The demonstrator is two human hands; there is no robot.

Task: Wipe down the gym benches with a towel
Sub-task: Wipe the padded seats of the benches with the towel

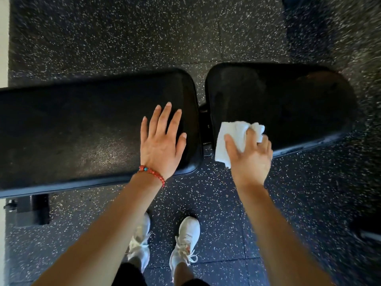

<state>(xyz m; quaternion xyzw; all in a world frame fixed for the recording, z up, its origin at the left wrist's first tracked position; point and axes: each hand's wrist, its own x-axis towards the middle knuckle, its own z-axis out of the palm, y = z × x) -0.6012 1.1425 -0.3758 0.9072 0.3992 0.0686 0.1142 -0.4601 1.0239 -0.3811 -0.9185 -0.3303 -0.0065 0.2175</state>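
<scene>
A black padded gym bench runs across the view in two parts: a long back pad on the left and a shorter seat pad on the right, with a narrow gap between them. My left hand lies flat, fingers spread, on the right end of the long pad. My right hand grips a folded white towel at the near left corner of the seat pad. Part of the towel hangs past the pad's front edge.
Black rubber floor with white specks surrounds the bench. My white sneakers stand just in front of the gap. A black metal bench foot sticks out at lower left. A pale wall edge runs along the left.
</scene>
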